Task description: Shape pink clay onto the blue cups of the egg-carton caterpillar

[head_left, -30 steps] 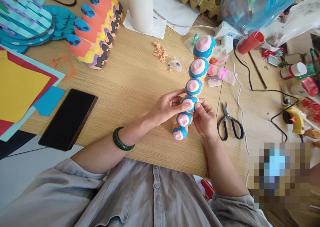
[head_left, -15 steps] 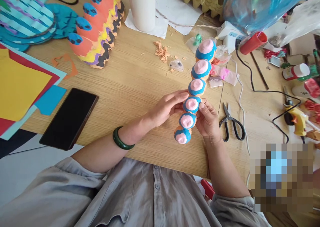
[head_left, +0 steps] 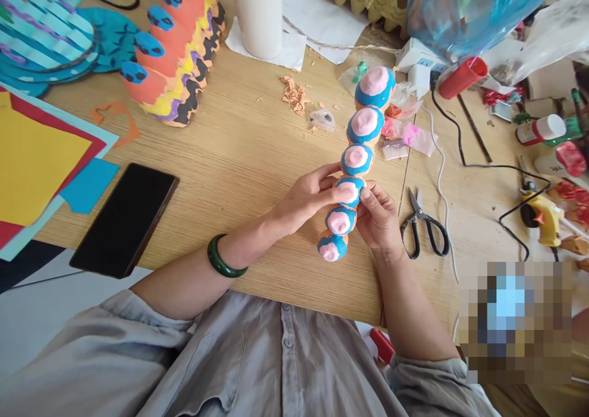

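A long chain of orange domes [head_left: 357, 159], each with a blue ring and a pink top, runs up and away from me across the wooden table [head_left: 239, 135]. My left hand [head_left: 306, 199] lies along it from the left, fingertips across the fourth dome from the far end. My right hand [head_left: 380, 221] pinches the same dome from the right, with its thumb on the blue ring. Several domes stick out beyond my hands on both sides. A green bangle [head_left: 225, 256] circles my left wrist.
Black scissors [head_left: 424, 230] lie right of my right hand, and a phone [head_left: 124, 219] lies to the left. Beyond them are an orange-and-yellow painted piece [head_left: 177, 49], coloured paper [head_left: 41, 153], orange scraps [head_left: 294, 95], a yellow glue gun [head_left: 543, 221] and black cords.
My left fingers have moved from the upper edge of the dome onto its pink top. The chain has shifted slightly left.
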`<state>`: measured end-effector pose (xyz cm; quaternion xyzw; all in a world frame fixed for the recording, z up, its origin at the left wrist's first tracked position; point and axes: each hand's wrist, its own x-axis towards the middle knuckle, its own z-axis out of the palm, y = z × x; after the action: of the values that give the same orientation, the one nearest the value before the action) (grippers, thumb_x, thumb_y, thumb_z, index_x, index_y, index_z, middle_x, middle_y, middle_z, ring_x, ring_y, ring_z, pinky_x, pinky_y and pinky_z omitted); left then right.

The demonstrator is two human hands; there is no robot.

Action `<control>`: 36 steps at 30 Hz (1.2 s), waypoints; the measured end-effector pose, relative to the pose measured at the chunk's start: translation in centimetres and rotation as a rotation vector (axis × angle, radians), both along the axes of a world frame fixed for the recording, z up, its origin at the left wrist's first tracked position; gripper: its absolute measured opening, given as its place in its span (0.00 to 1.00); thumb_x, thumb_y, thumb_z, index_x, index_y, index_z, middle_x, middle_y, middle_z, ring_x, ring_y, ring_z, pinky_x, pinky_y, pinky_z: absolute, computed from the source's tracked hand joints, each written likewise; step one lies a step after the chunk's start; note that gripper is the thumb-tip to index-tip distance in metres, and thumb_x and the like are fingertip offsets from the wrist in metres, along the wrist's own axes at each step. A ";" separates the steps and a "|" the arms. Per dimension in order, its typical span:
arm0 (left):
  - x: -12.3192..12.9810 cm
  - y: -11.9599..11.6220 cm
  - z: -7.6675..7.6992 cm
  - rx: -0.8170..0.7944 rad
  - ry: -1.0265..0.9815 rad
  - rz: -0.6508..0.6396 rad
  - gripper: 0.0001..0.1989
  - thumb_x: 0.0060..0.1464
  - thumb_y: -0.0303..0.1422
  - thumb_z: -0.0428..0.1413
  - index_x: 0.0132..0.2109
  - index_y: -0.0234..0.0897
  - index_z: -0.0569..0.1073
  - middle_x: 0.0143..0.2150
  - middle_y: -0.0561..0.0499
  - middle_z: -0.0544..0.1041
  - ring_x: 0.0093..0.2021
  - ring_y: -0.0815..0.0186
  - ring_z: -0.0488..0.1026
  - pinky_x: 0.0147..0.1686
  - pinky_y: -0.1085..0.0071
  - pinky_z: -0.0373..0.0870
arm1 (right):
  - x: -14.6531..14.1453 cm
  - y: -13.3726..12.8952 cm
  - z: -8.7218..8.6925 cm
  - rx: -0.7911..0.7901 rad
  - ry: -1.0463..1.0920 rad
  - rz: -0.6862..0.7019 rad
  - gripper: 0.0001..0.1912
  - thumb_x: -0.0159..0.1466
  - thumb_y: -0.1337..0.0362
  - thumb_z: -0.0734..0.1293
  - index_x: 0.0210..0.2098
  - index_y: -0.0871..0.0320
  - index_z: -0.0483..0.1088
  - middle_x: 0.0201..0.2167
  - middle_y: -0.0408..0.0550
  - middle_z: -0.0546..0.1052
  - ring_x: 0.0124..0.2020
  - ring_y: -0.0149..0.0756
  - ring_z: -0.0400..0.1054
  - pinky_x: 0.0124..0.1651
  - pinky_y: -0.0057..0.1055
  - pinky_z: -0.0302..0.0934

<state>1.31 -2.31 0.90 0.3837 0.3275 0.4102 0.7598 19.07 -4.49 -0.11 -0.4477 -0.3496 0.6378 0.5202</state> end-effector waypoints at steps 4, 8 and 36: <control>0.0 -0.1 0.1 0.008 0.088 0.054 0.37 0.50 0.46 0.74 0.62 0.33 0.76 0.36 0.52 0.80 0.37 0.67 0.77 0.38 0.70 0.73 | -0.2 -0.1 0.0 -0.007 0.016 0.020 0.18 0.55 0.48 0.85 0.33 0.50 0.80 0.28 0.39 0.80 0.26 0.31 0.70 0.32 0.31 0.69; 0.2 -0.2 -0.2 0.037 0.105 0.092 0.35 0.51 0.51 0.73 0.59 0.35 0.78 0.37 0.51 0.81 0.38 0.66 0.78 0.39 0.70 0.73 | -0.2 -0.1 0.2 -0.026 0.045 0.025 0.18 0.54 0.48 0.85 0.32 0.50 0.80 0.26 0.38 0.79 0.25 0.29 0.68 0.29 0.29 0.68; 0.0 0.6 -1.1 0.015 0.069 0.015 0.40 0.46 0.46 0.77 0.62 0.36 0.77 0.38 0.50 0.85 0.38 0.64 0.80 0.46 0.67 0.74 | -0.3 0.2 -0.1 -0.111 0.107 0.023 0.22 0.53 0.43 0.83 0.31 0.51 0.77 0.29 0.41 0.81 0.29 0.35 0.71 0.35 0.34 0.71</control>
<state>1.27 -1.70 -0.19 0.4008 0.3535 0.4046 0.7420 18.76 -4.34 -0.24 -0.4370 -0.2904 0.6852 0.5052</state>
